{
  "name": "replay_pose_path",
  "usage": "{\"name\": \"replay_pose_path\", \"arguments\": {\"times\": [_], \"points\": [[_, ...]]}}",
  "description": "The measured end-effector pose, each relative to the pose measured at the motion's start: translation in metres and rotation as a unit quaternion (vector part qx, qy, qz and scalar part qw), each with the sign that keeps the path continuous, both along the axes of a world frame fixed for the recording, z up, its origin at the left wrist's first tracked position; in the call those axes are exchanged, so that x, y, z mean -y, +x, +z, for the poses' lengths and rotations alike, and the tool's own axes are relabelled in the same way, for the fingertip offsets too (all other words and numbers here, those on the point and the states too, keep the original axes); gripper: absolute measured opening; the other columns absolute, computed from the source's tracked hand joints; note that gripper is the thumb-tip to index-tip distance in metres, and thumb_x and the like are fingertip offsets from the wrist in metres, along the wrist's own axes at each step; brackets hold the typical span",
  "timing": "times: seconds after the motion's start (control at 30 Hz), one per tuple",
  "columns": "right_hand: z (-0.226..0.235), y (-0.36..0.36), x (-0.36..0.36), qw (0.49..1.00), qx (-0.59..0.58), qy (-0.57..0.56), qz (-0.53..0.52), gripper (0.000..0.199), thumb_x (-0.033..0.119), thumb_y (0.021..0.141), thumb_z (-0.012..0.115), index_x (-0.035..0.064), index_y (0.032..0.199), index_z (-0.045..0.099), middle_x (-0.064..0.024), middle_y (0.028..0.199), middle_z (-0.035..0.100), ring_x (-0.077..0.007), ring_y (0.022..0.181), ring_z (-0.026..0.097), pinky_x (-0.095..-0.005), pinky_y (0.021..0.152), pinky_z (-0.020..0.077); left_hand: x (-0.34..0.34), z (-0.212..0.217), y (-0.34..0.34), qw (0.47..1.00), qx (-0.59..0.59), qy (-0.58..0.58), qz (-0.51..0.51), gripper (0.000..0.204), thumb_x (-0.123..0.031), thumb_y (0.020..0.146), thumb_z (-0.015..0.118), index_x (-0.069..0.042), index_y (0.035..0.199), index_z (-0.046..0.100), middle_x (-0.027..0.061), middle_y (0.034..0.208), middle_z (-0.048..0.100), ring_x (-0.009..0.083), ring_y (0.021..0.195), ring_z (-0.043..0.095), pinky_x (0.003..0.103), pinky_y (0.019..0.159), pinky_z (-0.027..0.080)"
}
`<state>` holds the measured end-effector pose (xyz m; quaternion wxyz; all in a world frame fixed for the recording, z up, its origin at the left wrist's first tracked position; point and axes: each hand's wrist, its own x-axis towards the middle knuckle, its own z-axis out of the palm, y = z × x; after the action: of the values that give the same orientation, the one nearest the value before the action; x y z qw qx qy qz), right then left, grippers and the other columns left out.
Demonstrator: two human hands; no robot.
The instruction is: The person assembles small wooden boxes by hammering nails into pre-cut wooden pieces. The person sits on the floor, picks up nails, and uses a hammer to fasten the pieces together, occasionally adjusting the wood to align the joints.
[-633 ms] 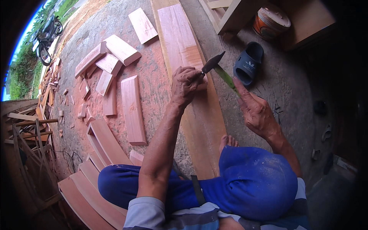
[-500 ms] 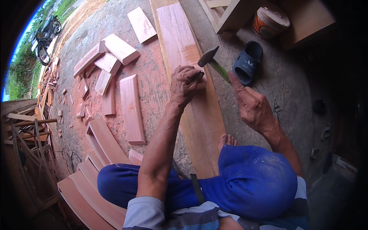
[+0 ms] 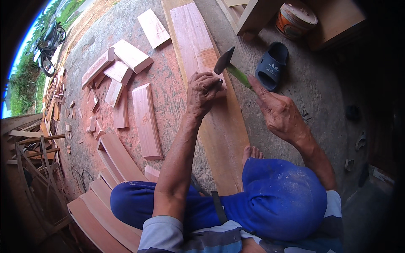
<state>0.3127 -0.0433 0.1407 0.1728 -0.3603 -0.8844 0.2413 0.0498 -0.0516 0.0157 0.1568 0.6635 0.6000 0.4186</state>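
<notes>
My right hand (image 3: 282,116) is closed around the green handle of a hammer (image 3: 239,76), its index finger stretched along the handle. The dark hammer head (image 3: 223,60) is up beside the fingers of my left hand (image 3: 201,93). That left hand is closed at the near end of a pale pinkish board (image 3: 192,33). A small dark tip shows at its fingertips, but I cannot make out what it belongs to. Under the hand, a wood edge (image 3: 221,92) is partly hidden. The board lies on a longer brown plank (image 3: 225,143) on the floor.
Cut wooden blocks (image 3: 145,122) lie scattered to the left, with curved pieces (image 3: 101,215) near my knee. A dark slide sandal (image 3: 272,67) and a round tub (image 3: 296,20) stand right, beside wooden furniture (image 3: 259,17). My bare foot (image 3: 252,152) rests by the plank.
The hammer head has shifted slightly left, closer above my left fingers. My left hand stays in place on the wood. The whole view has shifted a little.
</notes>
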Motion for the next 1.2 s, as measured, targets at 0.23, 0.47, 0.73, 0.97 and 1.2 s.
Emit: {"name": "replay_pose_path", "arguments": {"times": [0.23, 0.47, 0.73, 0.97, 1.2], "points": [[-0.005, -0.003, -0.002, 0.989, 0.109, -0.095, -0.017, 0.064, 0.008, 0.102, 0.056, 0.0187, 0.161, 0.034, -0.0238, 0.089, 0.067, -0.0388, 0.073, 0.068, -0.0468, 0.073, 0.0550, -0.008, 0.011, -0.005, 0.997, 0.038, -0.064, -0.020, 0.017, -0.018, 0.084, 0.078, -0.009, 0.099, 0.079, 0.0078, 0.104, 0.075, 0.0273, 0.113, 0.065, 0.041, 0.105, 0.046], [-0.021, 0.000, 0.012, 0.998, -0.059, -0.037, 0.000, 0.064, 0.008, 0.102, 0.053, 0.0136, 0.162, 0.030, -0.0263, 0.111, 0.069, -0.0388, 0.087, 0.071, -0.0454, 0.080, 0.0568, -0.034, -0.004, -0.035, 0.954, 0.026, -0.125, 0.271, 0.084, -0.045, 0.088, 0.080, 0.011, 0.142, 0.049, 0.0314, 0.145, 0.052, 0.0387, 0.127, 0.059, 0.045, 0.108, 0.047], [0.028, -0.005, 0.011, 0.919, -0.393, -0.020, -0.018, 0.057, 0.012, 0.108, 0.048, 0.0115, 0.162, 0.031, -0.0115, 0.098, 0.069, -0.0144, 0.062, 0.058, -0.0313, 0.061, 0.0511, -0.026, -0.013, -0.034, 0.920, 0.189, -0.231, 0.255, 0.072, -0.050, 0.083, 0.082, 0.007, 0.122, 0.062, 0.0244, 0.109, 0.073, 0.0292, 0.094, 0.075, 0.040, 0.083, 0.059], [0.026, -0.008, -0.010, 0.994, -0.048, 0.094, 0.008, 0.056, 0.017, 0.107, 0.051, 0.0131, 0.161, 0.034, -0.0159, 0.090, 0.072, -0.0161, 0.055, 0.057, -0.0326, 0.054, 0.0502, -0.036, -0.011, -0.018, 0.912, 0.170, -0.269, 0.258, 0.078, -0.055, 0.081, 0.082, 0.008, 0.122, 0.061, 0.0282, 0.109, 0.072, 0.0342, 0.097, 0.074, 0.042, 0.086, 0.059], [-0.002, -0.006, 0.010, 0.970, -0.240, 0.022, -0.040, 0.058, 0.022, 0.107, 0.053, 0.0155, 0.161, 0.034, -0.0130, 0.068, 0.058, -0.0201, 0.054, 0.056, -0.0356, 0.052, 0.0474, -0.036, -0.012, -0.015, 0.918, 0.166, -0.237, 0.270, 0.077, -0.056, 0.080, 0.082, 0.009, 0.116, 0.062, 0.0269, 0.102, 0.073, 0.0344, 0.091, 0.075, 0.042, 0.082, 0.059]]}}
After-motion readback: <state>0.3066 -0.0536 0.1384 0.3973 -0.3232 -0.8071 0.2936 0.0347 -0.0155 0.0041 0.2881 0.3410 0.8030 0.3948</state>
